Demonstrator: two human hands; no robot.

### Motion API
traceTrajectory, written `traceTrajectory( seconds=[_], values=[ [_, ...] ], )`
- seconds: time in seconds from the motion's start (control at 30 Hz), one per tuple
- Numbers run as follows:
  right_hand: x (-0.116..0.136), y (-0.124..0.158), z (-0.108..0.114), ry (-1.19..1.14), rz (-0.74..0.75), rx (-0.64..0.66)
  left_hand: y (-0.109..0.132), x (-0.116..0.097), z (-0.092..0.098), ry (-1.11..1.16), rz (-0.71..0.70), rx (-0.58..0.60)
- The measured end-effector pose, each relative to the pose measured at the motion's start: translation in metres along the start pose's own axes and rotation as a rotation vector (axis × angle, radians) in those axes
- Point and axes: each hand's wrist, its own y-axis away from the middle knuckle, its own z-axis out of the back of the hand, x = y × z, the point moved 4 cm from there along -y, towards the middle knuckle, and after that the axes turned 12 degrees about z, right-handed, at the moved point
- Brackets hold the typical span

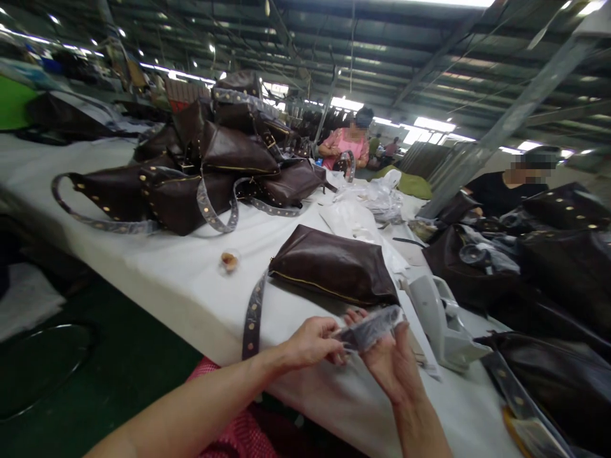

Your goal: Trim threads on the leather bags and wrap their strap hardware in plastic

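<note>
A dark brown leather handbag (334, 262) with a gold zipper lies on the white-covered table in front of me. Its studded strap, wrapped in clear film (252, 318), hangs down at the left over the table edge. My left hand (315, 343) pinches one end of a dark, film-wrapped strap piece (370, 329) close to the bag's near right corner. Palm up, my right hand (389, 366) supports the same piece, with fingers behind it and the thumb at its right end. Whether this piece joins the bag is hidden.
Brown bags (238, 146) are piled at the back left, and more (563, 273) lie at the right. A grey-white tape dispenser (443, 324) stands right of my hands. A small brown item (229, 261) lies at left. Two people (346, 143) work across the table.
</note>
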Motion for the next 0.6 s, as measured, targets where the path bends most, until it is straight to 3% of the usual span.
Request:
traceTrajectory(
  seconds=[0.1,0.2,0.3,0.4,0.5,0.6],
  values=[
    [-0.014,0.019,-0.01,0.156,-0.03,0.082,-0.005,-0.008,0.003,-0.059,-0.001,0.038],
    [-0.022,0.018,-0.009,0.252,0.04,-0.018,-0.002,-0.017,0.009,-0.215,0.047,0.031],
    [-0.027,0.008,-0.002,0.255,0.04,-0.112,0.02,-0.036,0.025,-0.627,-0.029,-0.053],
    [-0.028,-0.004,0.007,0.228,0.012,-0.213,0.06,-0.046,0.044,-1.25,-0.152,-0.101],
    [-0.025,-0.021,0.012,0.202,-0.005,-0.301,0.097,-0.031,0.06,-1.716,-0.222,-0.021],
    [-0.019,-0.046,0.009,0.205,0.011,-0.31,0.112,-0.015,0.072,-1.893,-0.37,-0.09]
  ],
)
